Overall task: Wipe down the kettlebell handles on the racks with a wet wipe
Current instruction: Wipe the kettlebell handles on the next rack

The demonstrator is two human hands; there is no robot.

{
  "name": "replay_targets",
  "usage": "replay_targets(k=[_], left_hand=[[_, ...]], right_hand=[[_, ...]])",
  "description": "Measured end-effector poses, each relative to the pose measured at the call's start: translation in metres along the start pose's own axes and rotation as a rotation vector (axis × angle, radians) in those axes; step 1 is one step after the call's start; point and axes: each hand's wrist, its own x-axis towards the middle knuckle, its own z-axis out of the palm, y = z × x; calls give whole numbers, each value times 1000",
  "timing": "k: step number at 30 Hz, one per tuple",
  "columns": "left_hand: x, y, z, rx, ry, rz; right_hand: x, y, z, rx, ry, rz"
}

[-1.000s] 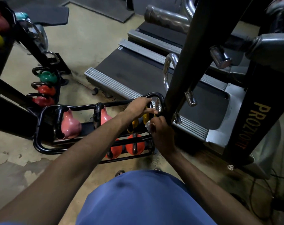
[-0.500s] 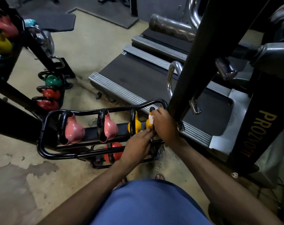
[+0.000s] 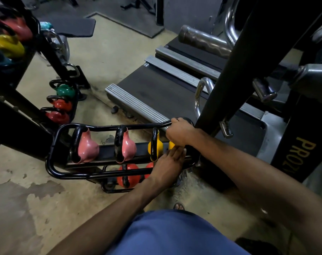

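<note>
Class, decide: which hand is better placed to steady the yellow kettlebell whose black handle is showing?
Left, probably. The left hand lies open right beside that yellow kettlebell; the right hand is busy, curled over the far-right kettlebell.

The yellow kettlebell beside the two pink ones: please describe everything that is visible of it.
The yellow kettlebell has a glossy yellow body and a black loop handle turned toward the camera. It sits third in the upper row of the black rack, right of two pink kettlebells. The left hand's fingers lie close to its right side; whether they touch it cannot be told.
</note>
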Motion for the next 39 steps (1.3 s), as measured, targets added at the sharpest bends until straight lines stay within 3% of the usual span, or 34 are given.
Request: replay_targets(k=[4,10,16,21,26,30,34,39], left_hand=[[3,8,5,10,-17,-49],[5,9,6,19,-41,-67],[4,17,6,-42,-30,-114],[8,19,7,-102,-51,-166],[9,22,5,-97,-67,-171],[10,20,4,-98,-62,-174],[10,20,3,-49,-80,-150],[19,11,-12,40,37,-49]], right_hand=[[13,0,-9,-91,-65,-37],[22,4,-19,-120,27,3],[25,-6,-18,27,-286,-74],[24,-7,-16,-108,-172,-67],[30,-5,-15,58,-310,-86],[24,4,-21,63,-93,-31],[14,4,-1,128,163,136],[17,9,20,255,229,277]])
